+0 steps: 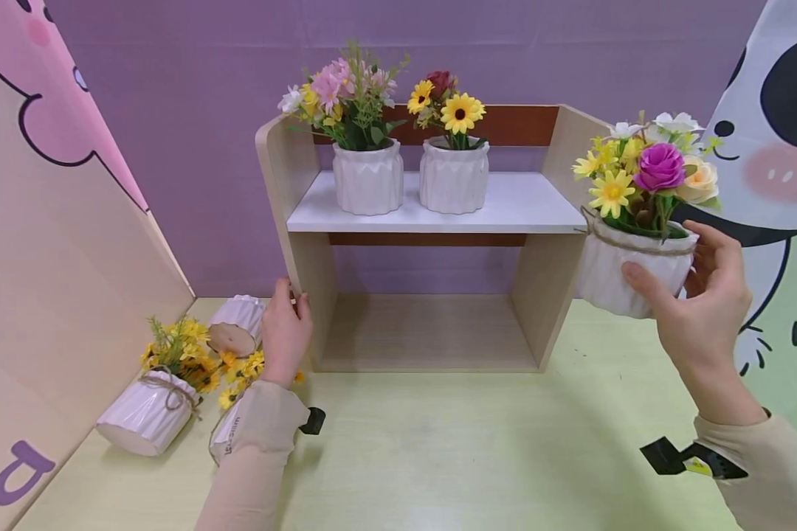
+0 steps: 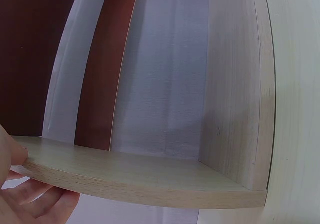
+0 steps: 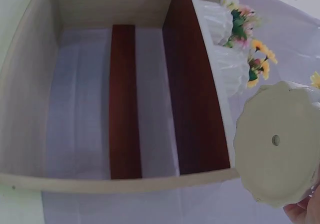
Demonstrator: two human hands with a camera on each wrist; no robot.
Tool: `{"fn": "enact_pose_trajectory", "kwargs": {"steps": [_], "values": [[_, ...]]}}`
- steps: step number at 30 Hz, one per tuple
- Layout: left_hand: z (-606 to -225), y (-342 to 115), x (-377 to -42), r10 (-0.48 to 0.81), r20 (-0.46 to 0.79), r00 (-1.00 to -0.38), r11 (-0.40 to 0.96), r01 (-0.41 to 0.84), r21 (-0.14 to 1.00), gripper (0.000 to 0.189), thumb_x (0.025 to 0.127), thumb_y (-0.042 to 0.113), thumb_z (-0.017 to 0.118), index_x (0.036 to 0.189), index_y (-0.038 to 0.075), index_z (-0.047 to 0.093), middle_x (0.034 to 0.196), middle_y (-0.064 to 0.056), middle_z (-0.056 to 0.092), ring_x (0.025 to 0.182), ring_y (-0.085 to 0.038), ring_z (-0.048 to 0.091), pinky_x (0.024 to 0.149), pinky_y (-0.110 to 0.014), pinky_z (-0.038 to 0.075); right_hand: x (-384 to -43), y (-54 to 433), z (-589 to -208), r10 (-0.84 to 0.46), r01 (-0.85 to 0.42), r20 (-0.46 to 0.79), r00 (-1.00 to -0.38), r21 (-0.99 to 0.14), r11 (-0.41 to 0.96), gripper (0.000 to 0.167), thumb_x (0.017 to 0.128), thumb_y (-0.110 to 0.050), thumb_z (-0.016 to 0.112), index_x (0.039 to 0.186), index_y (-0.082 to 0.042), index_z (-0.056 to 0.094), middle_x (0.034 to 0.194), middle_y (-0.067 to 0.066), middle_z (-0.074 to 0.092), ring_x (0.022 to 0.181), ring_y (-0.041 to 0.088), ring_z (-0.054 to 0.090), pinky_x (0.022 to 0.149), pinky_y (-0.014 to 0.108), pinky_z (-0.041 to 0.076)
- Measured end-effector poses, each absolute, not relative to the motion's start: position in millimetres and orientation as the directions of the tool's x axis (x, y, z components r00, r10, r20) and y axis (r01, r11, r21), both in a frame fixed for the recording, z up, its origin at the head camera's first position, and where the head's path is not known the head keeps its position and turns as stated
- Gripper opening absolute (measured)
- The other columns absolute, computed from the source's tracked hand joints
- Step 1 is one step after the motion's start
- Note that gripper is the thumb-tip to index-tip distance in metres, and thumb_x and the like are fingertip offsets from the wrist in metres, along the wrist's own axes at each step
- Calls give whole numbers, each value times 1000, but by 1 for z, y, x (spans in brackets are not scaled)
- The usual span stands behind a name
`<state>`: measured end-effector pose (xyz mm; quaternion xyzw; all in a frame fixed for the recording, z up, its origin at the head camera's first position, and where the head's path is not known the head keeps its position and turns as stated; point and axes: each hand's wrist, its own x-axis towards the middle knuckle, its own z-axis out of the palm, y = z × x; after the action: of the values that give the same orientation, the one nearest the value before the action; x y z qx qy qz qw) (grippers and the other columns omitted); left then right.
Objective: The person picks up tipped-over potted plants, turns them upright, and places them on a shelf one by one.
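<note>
My right hand holds a white ribbed flower pot up off the table, to the right of the wooden shelf unit. Thumb in front, fingers around the far side. Twine circles its rim, and a magenta rose, yellow daisies and white flowers fill it. From the right wrist view, the pot's round underside with a small hole faces the camera. On the other side, my left hand grips the unit's left side panel, thumb on the inner face and fingers outside.
Two white potted bouquets, one with pink flowers and one with sunflowers, stand on the white upper shelf board. Left of the unit, several pots lie tipped over, including one with yellow flowers. Printed panels flank the table.
</note>
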<state>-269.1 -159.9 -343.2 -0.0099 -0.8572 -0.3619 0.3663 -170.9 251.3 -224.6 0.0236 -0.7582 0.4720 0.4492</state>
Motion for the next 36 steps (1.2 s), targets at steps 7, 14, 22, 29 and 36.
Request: {"fn": "enact_pose_trajectory", "kwargs": {"steps": [7, 14, 22, 29, 36], "values": [[-344, -159, -271, -251, 639, -727, 736, 285, 614, 21, 92, 12, 50, 107, -2, 46, 93, -24, 59, 80, -38, 59, 67, -48, 51, -176, 238, -212, 371, -573, 748, -550, -662, 484, 59, 71, -9, 71, 124, -12, 46, 110, -7, 55, 98, 11, 53, 76, 12, 44], [-345, -160, -271, -248, 640, -727, 732, 292, 615, 22, 92, 12, 49, 109, -2, 46, 96, -24, 59, 81, -39, 60, 68, -48, 51, -186, 222, -202, 334, -622, 772, -540, -634, 459, 60, 72, -9, 71, 125, -12, 44, 111, -6, 55, 100, 12, 52, 79, 14, 45], [-345, -159, -270, -251, 645, -721, 737, 289, 610, 23, 92, 13, 49, 109, -1, 46, 96, -24, 60, 82, -39, 60, 69, -48, 51, -203, 209, -196, 317, -628, 778, -542, -626, 463, 62, 71, -15, 74, 125, -13, 44, 115, -4, 55, 106, 13, 51, 87, 20, 45], [-345, -159, -270, -251, 626, -738, 731, 279, 622, 23, 93, 14, 48, 110, -1, 45, 95, -23, 59, 80, -37, 59, 68, -47, 51, -219, 203, -193, 316, -594, 765, -561, -638, 491, 63, 71, -23, 76, 125, -16, 45, 118, -3, 55, 106, 10, 51, 84, 20, 45], [-344, -159, -269, -248, 633, -733, 735, 283, 616, 22, 93, 13, 48, 109, -2, 46, 94, -23, 59, 80, -37, 59, 68, -47, 51, -234, 199, -191, 323, -514, 721, -613, -674, 530, 68, 71, -30, 76, 128, -17, 43, 120, -1, 54, 106, 8, 49, 86, 23, 44]]}}
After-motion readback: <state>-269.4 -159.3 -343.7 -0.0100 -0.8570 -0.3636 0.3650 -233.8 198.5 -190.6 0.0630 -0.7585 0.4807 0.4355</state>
